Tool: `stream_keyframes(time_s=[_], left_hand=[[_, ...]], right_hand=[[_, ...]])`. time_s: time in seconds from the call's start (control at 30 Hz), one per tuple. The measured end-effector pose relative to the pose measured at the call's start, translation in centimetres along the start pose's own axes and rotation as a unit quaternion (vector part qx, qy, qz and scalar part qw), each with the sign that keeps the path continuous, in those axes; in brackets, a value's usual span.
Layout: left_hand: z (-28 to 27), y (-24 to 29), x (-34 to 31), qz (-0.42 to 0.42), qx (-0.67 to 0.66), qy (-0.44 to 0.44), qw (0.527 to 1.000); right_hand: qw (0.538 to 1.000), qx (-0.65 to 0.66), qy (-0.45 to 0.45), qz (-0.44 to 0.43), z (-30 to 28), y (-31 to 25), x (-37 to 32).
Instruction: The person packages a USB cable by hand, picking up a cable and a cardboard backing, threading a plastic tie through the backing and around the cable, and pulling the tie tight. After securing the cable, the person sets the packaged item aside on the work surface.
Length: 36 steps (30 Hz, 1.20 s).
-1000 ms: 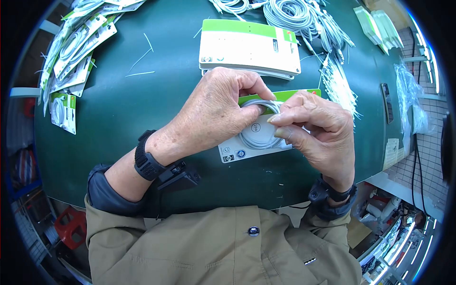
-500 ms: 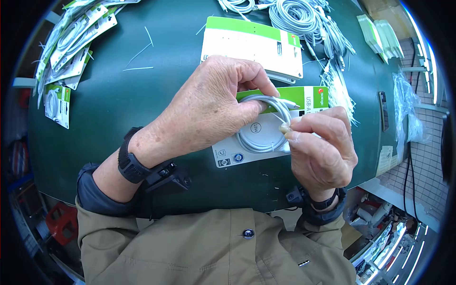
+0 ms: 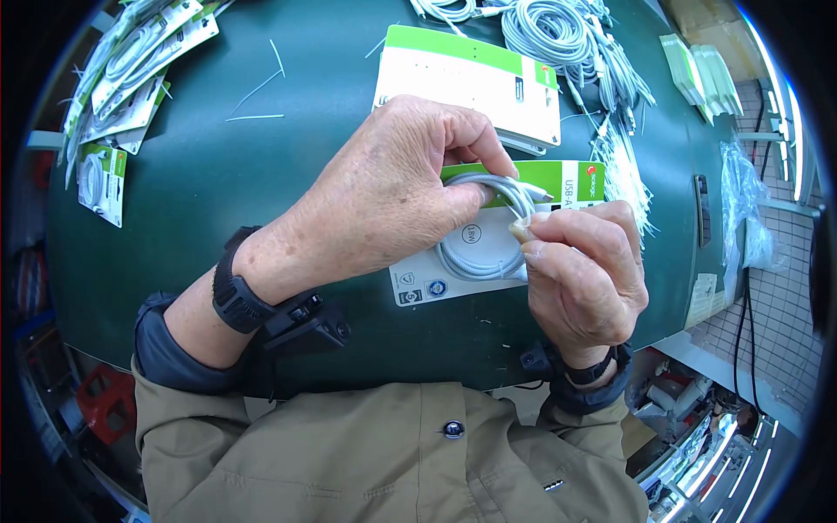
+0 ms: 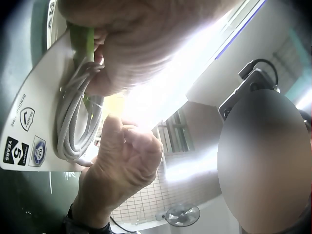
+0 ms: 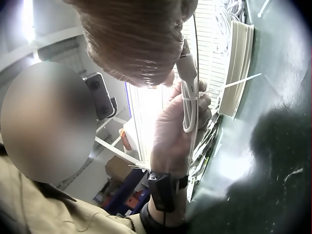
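A coiled grey-white USB cable point(image 3: 475, 272) lies against a white and green packaging card point(image 3: 420, 266). My left hand point(image 3: 397, 179) grips the coil and the card's upper edge between thumb and fingers. At the coil's right side, my right hand point(image 3: 588, 279) pinches a thin white cable tie between thumb and forefinger; the fingertips mostly hide it. A tie also rings the coil near its bottom. In the right wrist view a white tie tail point(image 5: 243, 80) sticks out beyond the card, and a white connector point(image 5: 186, 68) shows beside my right hand.
Behind the hands stands a stack of cards point(image 3: 462, 74). Coiled cables point(image 3: 554, 35) and a bundle of white ties point(image 3: 621, 170) lie to its right. Packed cards with cables point(image 3: 131, 78) pile up at the left. A phone point(image 3: 703, 209) and plastic film point(image 3: 745, 209) are at the right edge.
My right hand has shifted down and away from the left thumb, uncovering more of the coil and the card's right end. The left hand keeps its grip on coil and card.
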State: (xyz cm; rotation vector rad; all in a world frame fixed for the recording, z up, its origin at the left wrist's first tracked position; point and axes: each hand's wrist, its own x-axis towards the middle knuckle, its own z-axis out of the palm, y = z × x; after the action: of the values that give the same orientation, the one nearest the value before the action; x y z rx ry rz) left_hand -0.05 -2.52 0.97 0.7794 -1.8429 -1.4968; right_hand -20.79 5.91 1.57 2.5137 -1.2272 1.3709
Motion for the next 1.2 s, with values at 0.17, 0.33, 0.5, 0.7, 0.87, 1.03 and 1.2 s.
stream_keyframes(time_s=[0.17, 0.33, 0.5, 0.7, 0.87, 1.03, 1.2], left_hand=[[0.1, 0.0, 0.0, -0.002, -0.002, -0.003, 1.000], [0.1, 0.1, 0.0, -0.004, 0.010, -0.003, 1.000], [0.2, -0.3, 0.0, 0.003, 0.004, 0.001, 1.000], [0.4, -0.2, 0.0, -0.002, 0.016, -0.010, 1.000], [0.6, -0.1, -0.1, 0.003, 0.044, -0.016, 0.999], [0.2, 0.4, 0.0, -0.008, 0.073, -0.017, 0.997], [-0.4, 1.3, -0.2, 0.006, 0.035, -0.010, 0.999]], right_hand=[[1.000, -0.002, 0.000, -0.002, 0.1, 0.2, -0.1], [1.000, 0.004, 0.004, -0.005, 0.4, 0.5, -0.1], [1.000, 0.006, -0.012, -0.003, 0.8, 0.8, 0.1], [0.998, -0.006, -0.066, -0.007, 1.0, 1.2, 0.3], [0.993, -0.030, -0.114, 0.003, 0.9, 0.8, 0.3], [0.996, 0.049, -0.055, 0.044, 0.3, 1.4, 0.8], [0.953, 0.114, 0.189, 0.208, -2.1, 4.4, -0.2]])
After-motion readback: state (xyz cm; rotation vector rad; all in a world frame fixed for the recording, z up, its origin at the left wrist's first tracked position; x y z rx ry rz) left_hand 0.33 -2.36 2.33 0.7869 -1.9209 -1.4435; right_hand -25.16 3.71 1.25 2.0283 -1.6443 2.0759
